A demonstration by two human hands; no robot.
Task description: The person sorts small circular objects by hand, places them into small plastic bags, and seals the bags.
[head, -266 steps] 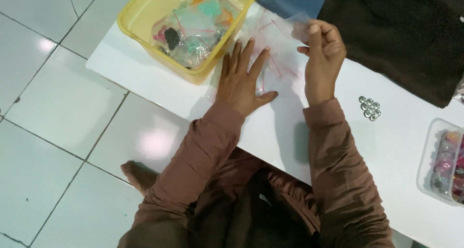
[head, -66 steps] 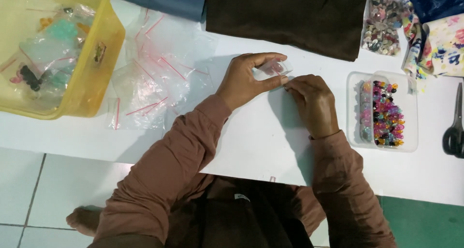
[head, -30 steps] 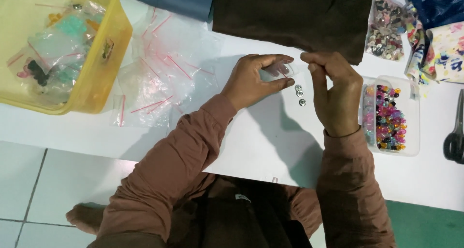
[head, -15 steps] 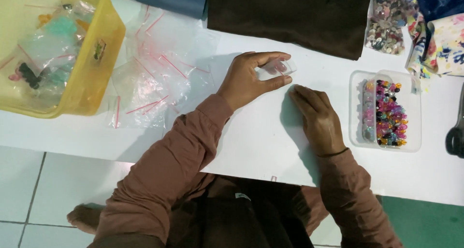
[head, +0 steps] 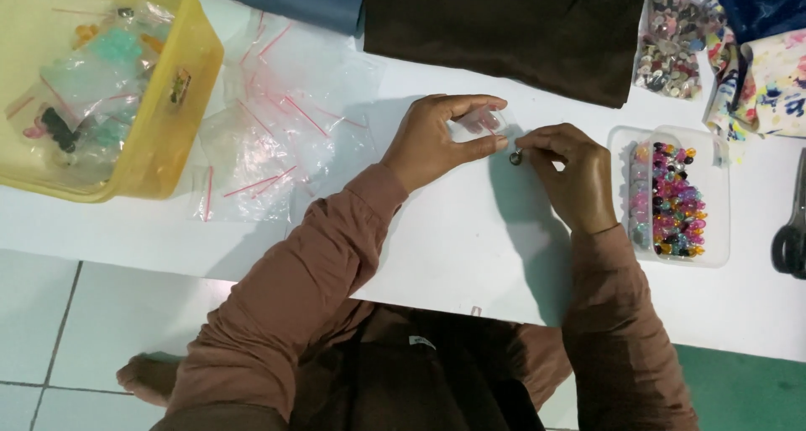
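The left hand [head: 437, 137] pinches a small clear bag [head: 477, 122] with a red strip, held just above the middle of the white table [head: 437, 255]. The right hand [head: 571, 175] pinches a tiny round silver bead [head: 515, 156] right beside the bag. A clear box [head: 672, 198] of bright beads sits near the right edge.

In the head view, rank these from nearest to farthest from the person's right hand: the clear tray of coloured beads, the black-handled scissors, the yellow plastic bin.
Measured from the right hand:
1. Clear tray of coloured beads, just to its right.
2. Black-handled scissors, at the table's far right edge.
3. Yellow plastic bin, far off at the left end, beyond the left hand.
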